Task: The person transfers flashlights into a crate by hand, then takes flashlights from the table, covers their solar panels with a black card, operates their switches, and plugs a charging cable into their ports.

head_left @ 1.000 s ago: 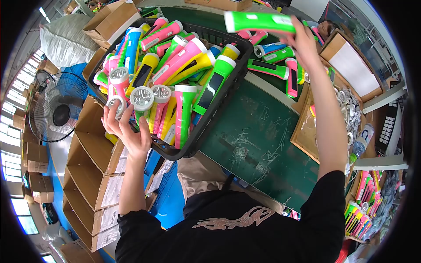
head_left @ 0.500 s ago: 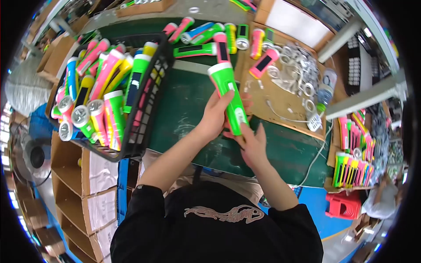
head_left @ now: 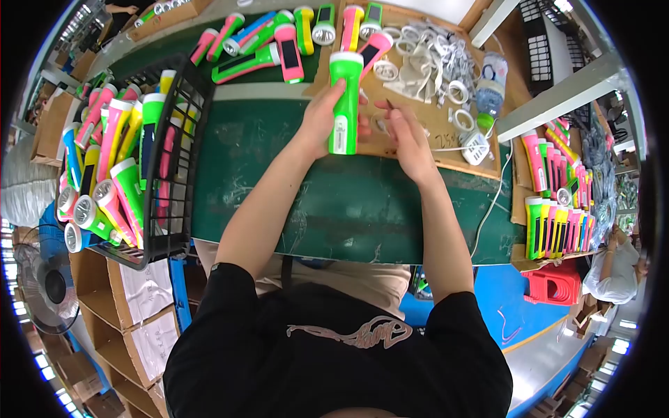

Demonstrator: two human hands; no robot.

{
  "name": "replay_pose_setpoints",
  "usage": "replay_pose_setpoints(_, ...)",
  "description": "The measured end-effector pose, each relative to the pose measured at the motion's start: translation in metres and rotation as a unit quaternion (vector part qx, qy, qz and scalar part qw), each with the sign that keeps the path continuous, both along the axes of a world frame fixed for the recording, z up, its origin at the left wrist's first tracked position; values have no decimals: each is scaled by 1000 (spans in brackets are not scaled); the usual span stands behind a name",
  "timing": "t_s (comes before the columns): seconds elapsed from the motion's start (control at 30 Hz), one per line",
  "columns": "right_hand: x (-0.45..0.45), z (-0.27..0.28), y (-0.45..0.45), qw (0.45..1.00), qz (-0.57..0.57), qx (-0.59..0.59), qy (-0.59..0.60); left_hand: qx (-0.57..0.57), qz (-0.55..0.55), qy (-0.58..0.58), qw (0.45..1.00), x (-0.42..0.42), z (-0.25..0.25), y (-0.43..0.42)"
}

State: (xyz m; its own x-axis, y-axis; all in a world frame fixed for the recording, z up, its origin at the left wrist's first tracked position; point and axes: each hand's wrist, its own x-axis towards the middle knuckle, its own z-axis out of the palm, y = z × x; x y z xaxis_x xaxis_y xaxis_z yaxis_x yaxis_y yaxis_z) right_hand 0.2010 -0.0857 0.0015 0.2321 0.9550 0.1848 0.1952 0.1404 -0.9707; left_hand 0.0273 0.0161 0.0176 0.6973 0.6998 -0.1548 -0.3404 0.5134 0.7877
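In the head view, my left hand (head_left: 322, 120) is wrapped around a green flashlight (head_left: 345, 97) with a white head rim. The flashlight stands lengthwise in view, head end away from me, a white label on its lower body. To its right is my right hand (head_left: 410, 139), apart from the flashlight, with bent fingers drawn together over the cardboard tray (head_left: 418, 104). What its fingertips hold, if anything, is unclear. A white cable runs from a white charger block (head_left: 476, 149) toward this hand, and its end is hidden.
On the left stands a black crate (head_left: 182, 139) full of colourful flashlights. More flashlights (head_left: 289, 52) lie at the back of the green table (head_left: 327, 209). White rings (head_left: 458, 92) and a bottle (head_left: 490, 90) sit on the tray; grey posts (head_left: 557, 108) rise at right.
The flashlight has moved away from me and turned more upright in view. My right hand has let go of its lower end and shifted right and forward over the tray.
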Motion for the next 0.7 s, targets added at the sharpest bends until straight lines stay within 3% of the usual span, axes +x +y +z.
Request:
replay_pose_setpoints(0.03,-13,-1,0,983,-12,97,-155,22,2,-11,1000,-1,1,0)
replay_pose_setpoints(0.1,-23,14,-11,991,12,72,-108,143,41,-10,989,3,-12,3)
replay_pose_setpoints(0.17,-26,27,-19,988,6,5,-152,133,53,-1,990,-1,-5,-6)
replay_pose_setpoints(0.23,-27,28,-17,985,-44,24,-164,130,64,1,990,-2,-1,-9)
replay_pose_setpoints(0.3,-27,30,-16,950,-50,131,-278,137,73,6,988,2,-4,-8)
replay_pose_setpoints(0.47,-41,25,-18,932,-116,157,-307,211,108,71,969,6,-8,-16)
replay_pose_setpoints(0.53,-36,27,-14,851,-135,261,-435,227,90,65,967,3,-15,-14)
replay_pose_setpoints(0.7,-41,34,-28,865,-64,194,-458,331,82,124,932,0,-19,-11)
